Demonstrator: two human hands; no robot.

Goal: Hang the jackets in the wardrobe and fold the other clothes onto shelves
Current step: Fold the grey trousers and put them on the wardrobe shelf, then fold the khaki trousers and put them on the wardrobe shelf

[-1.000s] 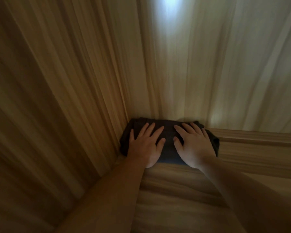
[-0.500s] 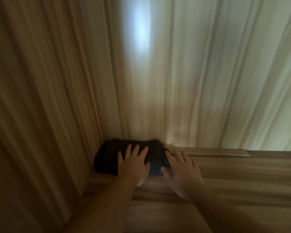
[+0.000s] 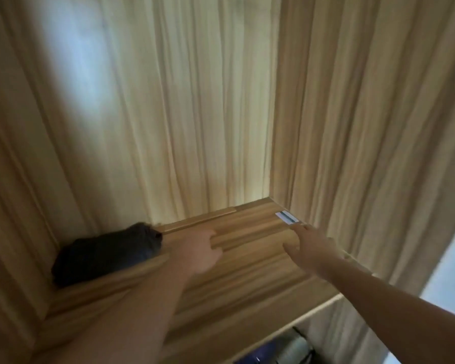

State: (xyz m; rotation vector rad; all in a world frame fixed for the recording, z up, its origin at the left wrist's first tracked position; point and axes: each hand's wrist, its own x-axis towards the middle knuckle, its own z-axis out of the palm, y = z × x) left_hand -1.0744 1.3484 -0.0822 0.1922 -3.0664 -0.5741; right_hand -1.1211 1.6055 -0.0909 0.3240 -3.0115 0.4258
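A folded dark garment (image 3: 108,254) lies in the back left corner of the wooden wardrobe shelf (image 3: 252,269), against the left wall. My left hand (image 3: 200,252) hovers just right of it, fingers loosely curled, holding nothing and apart from the cloth. My right hand (image 3: 313,248) is stretched out over the right side of the shelf with fingers apart, also empty.
A small white and blue sticker (image 3: 287,217) sits near the shelf's back right corner. Wooden walls close the compartment on the left, back and right. Below the shelf's front edge, dark blue and grey clothes (image 3: 281,350) show in a lower compartment.
Both hands have lifted off the dark garment and drawn back to the right. The view has swung right, showing the shelf's right wall and front edge.
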